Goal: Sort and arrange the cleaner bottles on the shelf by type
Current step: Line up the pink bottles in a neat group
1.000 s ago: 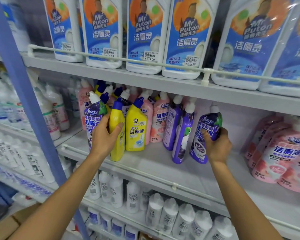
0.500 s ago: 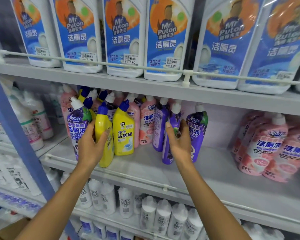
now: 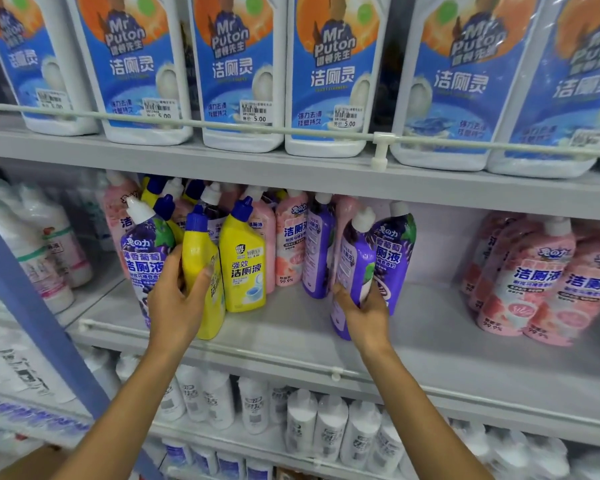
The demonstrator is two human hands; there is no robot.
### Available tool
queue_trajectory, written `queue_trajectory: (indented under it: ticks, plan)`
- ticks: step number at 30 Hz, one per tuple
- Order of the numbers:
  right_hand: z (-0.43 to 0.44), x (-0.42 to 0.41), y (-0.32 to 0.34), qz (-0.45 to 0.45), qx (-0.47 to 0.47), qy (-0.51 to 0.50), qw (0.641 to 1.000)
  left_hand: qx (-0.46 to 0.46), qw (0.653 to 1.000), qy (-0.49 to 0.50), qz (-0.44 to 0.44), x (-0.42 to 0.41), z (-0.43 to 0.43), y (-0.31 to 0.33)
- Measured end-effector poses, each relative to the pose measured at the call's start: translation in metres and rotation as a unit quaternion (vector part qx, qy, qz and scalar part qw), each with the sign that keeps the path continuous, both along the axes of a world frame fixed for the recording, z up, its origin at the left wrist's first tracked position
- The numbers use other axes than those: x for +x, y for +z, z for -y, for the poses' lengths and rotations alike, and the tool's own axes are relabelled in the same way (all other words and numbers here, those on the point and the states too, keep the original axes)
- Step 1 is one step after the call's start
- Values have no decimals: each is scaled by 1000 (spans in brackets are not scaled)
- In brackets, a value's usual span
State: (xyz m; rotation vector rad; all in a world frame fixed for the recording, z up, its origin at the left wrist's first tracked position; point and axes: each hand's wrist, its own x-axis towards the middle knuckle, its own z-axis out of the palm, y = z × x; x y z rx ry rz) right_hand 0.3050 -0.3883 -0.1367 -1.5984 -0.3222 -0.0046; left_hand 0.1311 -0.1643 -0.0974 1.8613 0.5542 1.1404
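On the middle shelf [image 3: 430,341] stand mixed cleaner bottles. My left hand [image 3: 177,299] grips a yellow bottle with a blue cap [image 3: 201,258], its fingers also against a purple bottle [image 3: 146,247] at its left. A second yellow bottle [image 3: 243,268] stands just to the right. My right hand [image 3: 364,310] is closed around the lower part of a tilted purple bottle with a white cap [image 3: 355,258]. Behind it stands another purple bottle [image 3: 395,258], and left of it a further purple bottle [image 3: 317,251] and a pink bottle [image 3: 290,244].
A group of pink bottles [image 3: 541,282] fills the shelf's right end, with bare shelf between. Large blue-labelled jugs [image 3: 329,71] line the upper shelf behind a rail. White bottles [image 3: 326,431] crowd the lower shelf. A blue upright post [image 3: 32,306] stands at the left.
My right hand left the rightmost purple bottle, moved left and took hold of the tilted purple bottle. My left hand stayed on the yellow bottle. The view shifted closer.
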Motion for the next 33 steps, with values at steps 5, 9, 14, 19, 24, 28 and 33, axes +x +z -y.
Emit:
queue_trajectory:
  ticks: [5, 9, 14, 19, 24, 28, 33]
  plan:
    - [50, -10, -7, 24, -57, -43, 997, -14, 999, 18, 30, 0, 9, -2]
    - [79, -7, -8, 32, -56, -106, 992, -20, 999, 27, 39, -2, 17, -11]
    - [82, 30, -12, 31, -35, -132, 990, -18, 998, 60, 28, -2, 21, -19]
    - [73, 67, -7, 15, -36, -122, 992, -25, 997, 68, 23, 0, 20, -22]
    - [66, 86, 1, 13, -58, -112, 992, -37, 997, 69, 14, 2, 17, -24]
    - [66, 87, 2, 9, -75, -102, 992, -36, 998, 54, 9, 0, 17, -21]
    - [73, 71, 5, 23, -67, -104, 992, -50, 998, 14, -21, -15, 16, -16]
